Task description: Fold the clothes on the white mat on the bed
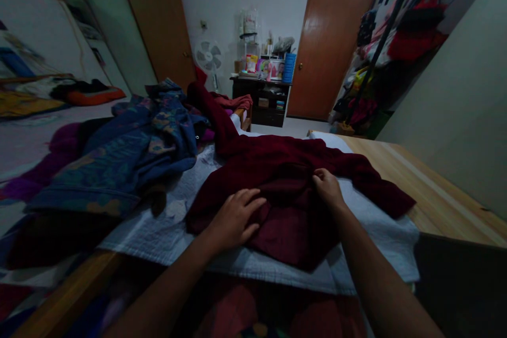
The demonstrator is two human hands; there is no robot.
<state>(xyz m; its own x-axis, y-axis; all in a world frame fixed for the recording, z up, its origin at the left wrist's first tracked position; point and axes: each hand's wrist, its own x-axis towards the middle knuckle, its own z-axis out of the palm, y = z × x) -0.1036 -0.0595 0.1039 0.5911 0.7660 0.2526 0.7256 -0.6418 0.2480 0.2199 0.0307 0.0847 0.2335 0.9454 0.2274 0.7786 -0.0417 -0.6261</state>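
Note:
A dark red long-sleeved jacket (273, 150) lies spread over a pale blue cloth, its front partly turned back so the smoother lining shows. My left hand (238, 217) rests on the jacket's left front, fingers spread and lying on the fabric. At the other side, my right hand (327, 186) pinches the jacket's front edge between thumb and fingers. One sleeve points away toward the back left, and the other stretches out to the right. The pale blue cloth (380, 227) shows around the jacket and along the near edge.
A blue patterned denim garment (154, 137) lies heaped at left, with purple clothing (31, 174) beneath it. A light wooden board (396, 169) extends at right. Farther back stand a white fan (208, 56), a dark shelf (263, 100) with several items and a brown door (322, 53).

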